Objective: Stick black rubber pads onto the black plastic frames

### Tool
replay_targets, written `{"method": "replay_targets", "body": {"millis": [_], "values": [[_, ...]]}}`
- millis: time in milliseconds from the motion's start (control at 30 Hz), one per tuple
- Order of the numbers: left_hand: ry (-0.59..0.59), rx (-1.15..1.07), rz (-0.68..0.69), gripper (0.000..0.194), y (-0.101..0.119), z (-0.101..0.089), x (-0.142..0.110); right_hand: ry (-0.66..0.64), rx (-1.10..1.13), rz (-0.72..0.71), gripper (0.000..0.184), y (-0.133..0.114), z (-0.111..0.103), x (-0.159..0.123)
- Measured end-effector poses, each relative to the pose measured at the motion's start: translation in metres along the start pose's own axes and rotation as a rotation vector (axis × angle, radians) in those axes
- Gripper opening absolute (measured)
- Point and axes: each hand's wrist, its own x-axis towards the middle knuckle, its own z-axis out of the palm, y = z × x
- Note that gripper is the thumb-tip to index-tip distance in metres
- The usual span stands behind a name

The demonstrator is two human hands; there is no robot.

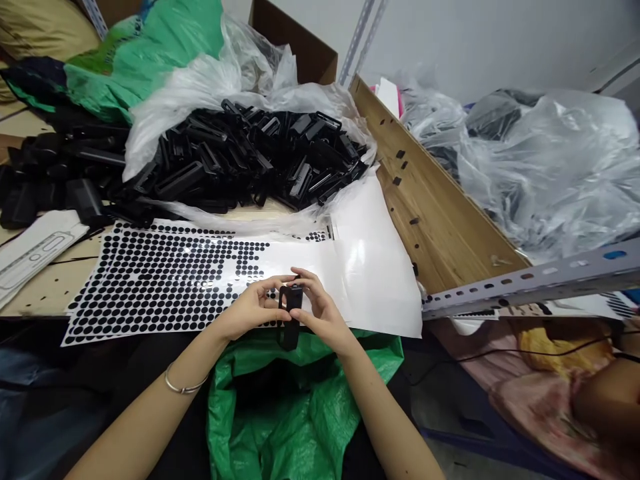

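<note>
Between my two hands is a small black plastic part with an opening in it, held upright above the table's front edge. My left hand pinches its left side with thumb and fingers. On the other side, my right hand grips it, fingertips at the top and thumb lower down. Below and behind the hands lie white sheets of round black stickers, with bare backing toward the right. An open green bag hangs beneath the part, its inside dark.
A heap of black plastic parts lies on clear plastic behind the sheets. Printed white sheets sit at the left. A wooden board and perforated metal rail border the right. Another person's arm shows at far right.
</note>
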Motion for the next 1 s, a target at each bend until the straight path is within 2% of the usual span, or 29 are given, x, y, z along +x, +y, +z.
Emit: {"method": "replay_targets", "body": {"millis": [67,167,267,333,467,567,633,733,800,833,933,1000], "values": [[0.086,0.019,0.012,0.042,0.002,0.0,0.001,0.07,0.023,-0.032,0.031,-0.002,0.005,-0.002],[0.274,-0.063,0.007,0.053,0.006,0.001,0.004,0.133,0.21,-0.07,0.028,-0.007,0.011,-0.007],[0.437,-0.14,0.061,0.054,0.01,0.0,0.008,0.097,0.362,-0.05,0.033,-0.014,0.011,-0.013],[0.501,-0.16,0.124,0.052,0.011,-0.001,0.009,-0.043,0.374,-0.006,0.037,-0.019,0.008,-0.017],[0.528,-0.198,0.134,0.051,0.012,0.0,0.01,-0.455,0.24,0.034,0.039,-0.025,0.011,-0.018],[0.547,-0.249,0.114,0.047,0.012,0.0,0.01,-0.705,0.007,0.002,0.04,-0.022,0.023,-0.015],[0.577,-0.304,0.109,0.043,0.013,-0.001,0.01,-0.801,-0.244,0.016,0.044,-0.015,0.032,-0.014],[0.629,-0.391,0.112,0.039,0.014,-0.005,0.011,-0.823,-0.489,0.092,0.065,-0.006,0.038,-0.014],[0.656,-0.431,0.119,0.038,0.015,-0.007,0.011,-0.822,-0.449,0.129,0.078,-0.005,0.036,-0.013],[0.664,-0.446,0.12,0.038,0.015,-0.008,0.011,-0.823,-0.393,0.136,0.078,-0.006,0.034,-0.011],[0.673,-0.475,0.125,0.038,0.014,-0.007,0.012,-0.75,-0.233,0.133,0.061,-0.017,0.026,-0.002],[0.665,-0.487,0.127,0.038,0.012,-0.007,0.011,-0.598,-0.196,0.097,0.044,-0.025,0.02,0.008]]}}
